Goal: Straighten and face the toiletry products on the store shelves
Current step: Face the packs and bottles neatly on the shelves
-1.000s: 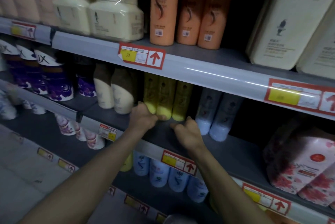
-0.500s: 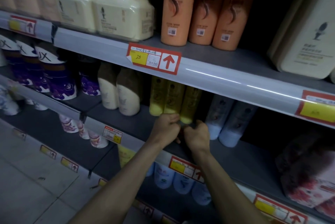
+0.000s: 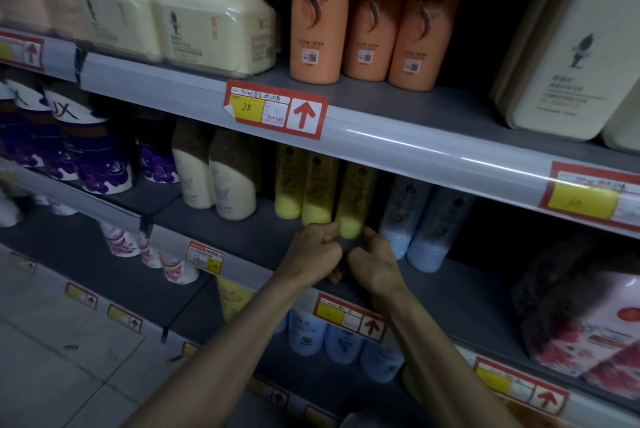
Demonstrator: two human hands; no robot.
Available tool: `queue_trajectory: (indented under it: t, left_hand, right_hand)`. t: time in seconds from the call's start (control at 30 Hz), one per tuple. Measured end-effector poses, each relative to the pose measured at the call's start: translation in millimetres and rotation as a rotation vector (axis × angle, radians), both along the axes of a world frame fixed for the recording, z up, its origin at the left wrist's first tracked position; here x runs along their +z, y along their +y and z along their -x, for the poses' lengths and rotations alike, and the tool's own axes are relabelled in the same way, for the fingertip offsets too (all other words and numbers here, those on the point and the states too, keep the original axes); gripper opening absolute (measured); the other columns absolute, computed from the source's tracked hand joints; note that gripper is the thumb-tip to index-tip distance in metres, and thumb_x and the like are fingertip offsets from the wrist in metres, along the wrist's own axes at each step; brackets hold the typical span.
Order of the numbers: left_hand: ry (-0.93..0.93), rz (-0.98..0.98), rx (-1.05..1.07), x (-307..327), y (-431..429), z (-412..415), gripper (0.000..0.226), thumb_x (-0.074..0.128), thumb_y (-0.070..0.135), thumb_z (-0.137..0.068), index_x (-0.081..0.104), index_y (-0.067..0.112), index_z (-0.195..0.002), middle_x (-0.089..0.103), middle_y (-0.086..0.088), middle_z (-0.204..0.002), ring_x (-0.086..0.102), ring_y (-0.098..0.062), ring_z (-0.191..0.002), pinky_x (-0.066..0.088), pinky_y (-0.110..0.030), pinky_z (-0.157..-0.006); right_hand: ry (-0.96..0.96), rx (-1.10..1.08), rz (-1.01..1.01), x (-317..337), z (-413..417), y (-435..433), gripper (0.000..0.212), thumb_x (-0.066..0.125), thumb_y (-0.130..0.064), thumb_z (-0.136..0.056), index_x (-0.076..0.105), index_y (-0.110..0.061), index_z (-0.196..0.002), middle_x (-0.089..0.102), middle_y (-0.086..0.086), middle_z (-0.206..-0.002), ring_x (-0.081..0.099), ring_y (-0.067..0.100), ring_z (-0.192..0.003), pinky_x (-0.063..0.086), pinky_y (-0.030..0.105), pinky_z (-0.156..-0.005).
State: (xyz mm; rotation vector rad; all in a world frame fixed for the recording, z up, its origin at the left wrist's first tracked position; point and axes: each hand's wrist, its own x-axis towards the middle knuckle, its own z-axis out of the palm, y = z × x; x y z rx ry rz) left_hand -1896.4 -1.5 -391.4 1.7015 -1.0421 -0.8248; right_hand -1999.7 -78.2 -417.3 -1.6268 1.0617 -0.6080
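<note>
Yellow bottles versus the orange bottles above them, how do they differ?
The orange bottles stand on the upper shelf, untouched; the yellow bottles stand one shelf lower, with the left hand and right hand at the rightmost one's base. The orange ones look larger than the yellow. Both are upright trios.

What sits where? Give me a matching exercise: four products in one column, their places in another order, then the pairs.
Products:
1. orange bottles
2. yellow bottles
3. purple Lux bottles
4. red-flowered packs

Places:
a. far left
b. upper shelf
c. middle shelf, far right
d. middle shelf, centre

Pairs: 1-b, 2-d, 3-a, 4-c
</note>
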Motion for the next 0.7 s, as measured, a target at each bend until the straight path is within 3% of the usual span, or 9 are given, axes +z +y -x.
queue_trajectory:
  t: [0.17,0.27,0.3,0.37,0.47,0.53,0.6,0.63,0.7]
  left_hand:
    - [0.027,0.011,0.025,-1,7,-3,0.071,0.039,-0.008,-0.084,0.043,0.013,-0.152,0.054,-0.002,-0.148,0.07,-0.029,-0.064,0.058,-0.033,-0.06]
    - [0.023,0.007,0.021,2,10,-2,0.068,0.039,-0.008,-0.083,0.05,0.013,-0.147,0.065,-0.006,-0.131,0.07,-0.029,-0.064,0.06,-0.038,-0.063]
    - [0.021,0.004,0.018,3,10,-2,0.067,0.04,-0.008,-0.083,0.054,0.014,-0.144,0.069,-0.009,-0.121,0.071,-0.031,-0.065,0.061,-0.04,-0.064]
    - [0.015,0.016,0.045,5,13,-5,0.06,0.043,-0.006,-0.087,0.056,0.012,-0.143,0.069,-0.012,-0.123,0.074,-0.032,-0.068,0.061,-0.038,-0.057]
    - [0.092,0.111,0.235,13,31,-23,0.043,0.051,-0.003,-0.093,0.063,0.006,-0.133,0.071,-0.005,-0.121,0.075,-0.026,-0.065,0.056,-0.031,-0.053]
    - [0.176,0.204,0.436,20,52,-43,0.024,0.057,-0.002,-0.094,0.076,0.008,-0.104,0.077,-0.011,-0.096,0.071,-0.024,-0.059,0.057,-0.032,-0.053]
    - [0.242,0.286,0.66,20,73,-72,0.023,0.06,-0.002,-0.091,0.076,0.013,-0.084,0.077,-0.014,-0.083,0.069,-0.023,-0.058,0.057,-0.03,-0.053]
    - [0.252,0.324,0.742,17,80,-87,0.021,0.062,0.0,-0.089,0.075,0.015,-0.083,0.076,-0.014,-0.083,0.07,-0.024,-0.062,0.059,-0.03,-0.055]
    - [0.14,0.312,0.816,8,89,-119,0.021,0.062,0.009,-0.082,0.074,0.018,-0.097,0.076,-0.009,-0.096,0.071,-0.023,-0.087,0.061,-0.034,-0.079]
  right_hand:
    - [-0.028,0.039,0.026,-4,4,3,0.053,0.053,-0.013,-0.066,0.065,-0.03,-0.115,0.076,0.005,-0.077,0.071,0.022,-0.075,0.059,0.041,-0.074]
    - [-0.011,0.043,0.013,0,5,5,0.052,0.055,-0.015,-0.067,0.066,-0.031,-0.115,0.077,0.003,-0.08,0.071,0.02,-0.076,0.058,0.037,-0.072]
    - [-0.002,0.037,0.002,1,6,7,0.046,0.058,-0.015,-0.069,0.067,-0.03,-0.112,0.077,0.003,-0.08,0.071,0.02,-0.076,0.058,0.038,-0.072]
    - [-0.01,-0.02,0.005,6,9,12,0.03,0.063,-0.016,-0.073,0.069,-0.024,-0.101,0.076,0.001,-0.078,0.07,0.021,-0.074,0.056,0.04,-0.069]
    - [-0.023,-0.112,0.093,13,16,18,0.007,0.061,-0.014,-0.08,0.065,-0.019,-0.082,0.069,-0.005,-0.072,0.063,0.017,-0.07,0.048,0.031,-0.062]
    - [-0.036,-0.123,0.086,17,14,22,0.014,0.063,-0.018,-0.087,0.07,-0.02,-0.098,0.074,-0.003,-0.093,0.068,0.017,-0.088,0.053,0.03,-0.077]
    - [-0.007,-0.065,0.06,21,0,30,0.022,0.067,-0.021,-0.092,0.071,-0.021,-0.113,0.074,-0.002,-0.109,0.066,0.008,-0.097,0.051,0.022,-0.081]
    - [0.0,0.001,0.051,23,-14,36,0.026,0.068,-0.021,-0.092,0.073,-0.02,-0.118,0.073,-0.003,-0.112,0.064,0.004,-0.098,0.049,0.018,-0.08]
    - [-0.007,0.151,0.028,29,-47,55,0.034,0.07,-0.02,-0.091,0.068,-0.023,-0.124,0.068,-0.011,-0.121,0.063,0.004,-0.106,0.047,0.02,-0.085]
